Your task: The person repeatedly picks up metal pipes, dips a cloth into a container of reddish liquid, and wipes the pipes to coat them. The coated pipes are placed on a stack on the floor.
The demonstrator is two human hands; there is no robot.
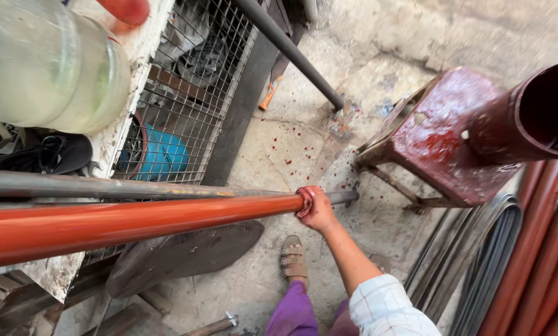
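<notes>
A long pipe [136,223] runs across the view, wet orange-red from the left up to my hand, with its short far end [344,198] still bare grey. My right hand [317,210], smeared with red paint, is closed around the pipe at the edge of the painted part, with what looks like a red-soaked pad under the fingers. The arm comes in from the lower right in a pale checked sleeve [387,308]. My left hand is out of sight.
A second grey pipe [105,185] lies just above the painted one. A paint-stained stool [443,140] stands to the right. A wide red pipe mouth [543,112] and stacked red pipes [540,255] fill the right edge. A wire mesh cage [195,93], a clear jar [42,62] and my sandalled foot [293,258] are near.
</notes>
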